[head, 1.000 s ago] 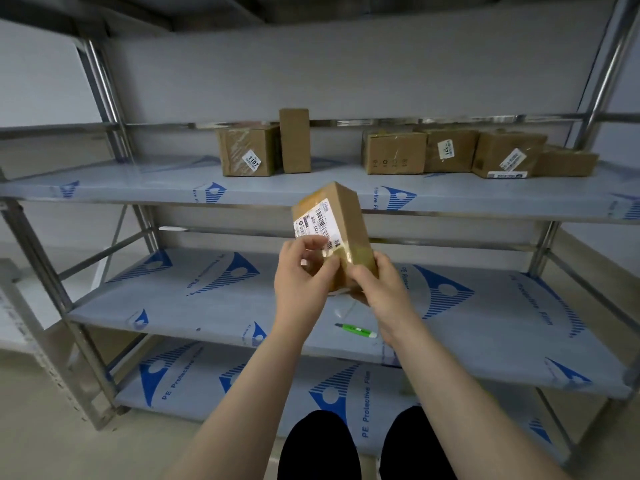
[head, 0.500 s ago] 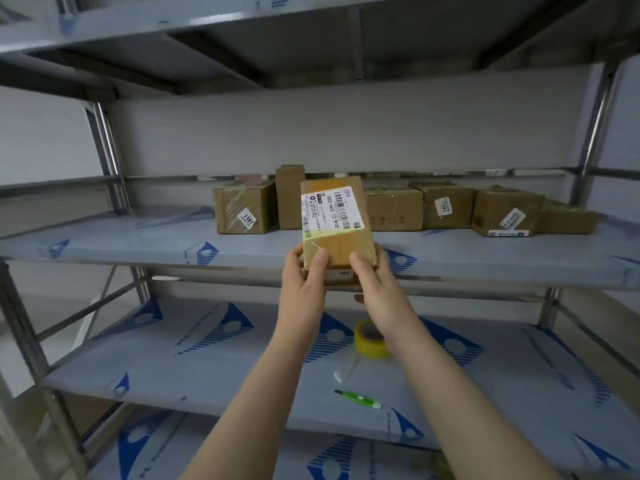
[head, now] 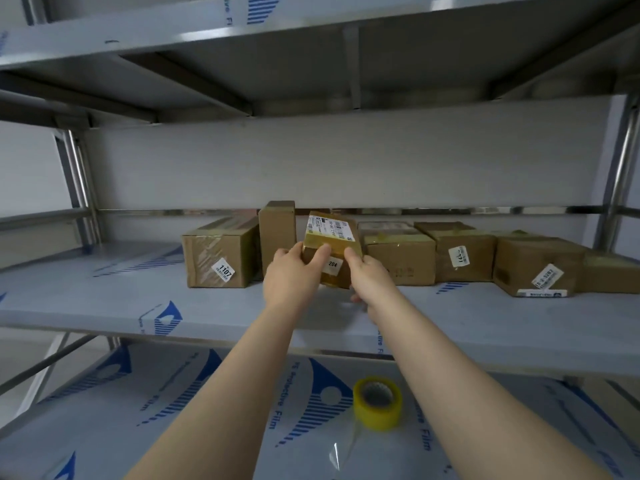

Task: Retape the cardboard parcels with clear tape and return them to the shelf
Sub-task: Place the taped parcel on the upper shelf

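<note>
a: what's on your left as you go in?
b: the box marked 1107 (head: 221,258) sits at 9 o'clock of the gap, and the upright box (head: 277,233) stands just beside your left hand (head: 289,275). that hand curls round the parcel's left edge and pinches it. the upright box is tall and narrow, so i judge a brush from your knuckles could tip it.
a: and the parcel itself?
b: the parcel (head: 334,242) is tilted in the gap in the row, low over the middle shelf (head: 104,299). i cannot tell whether it touches. your right hand (head: 369,278) grips its right side, with fingers showing beneath. if you set it down crooked it may wedge against the taped box (head: 401,261) at 3 o'clock, or trap those fingers.
a: anything below?
b: the tape roll (head: 377,403) lies at 6 o'clock on the lower shelf (head: 173,410) with a loose tail trailing, which could stick to the film.
</note>
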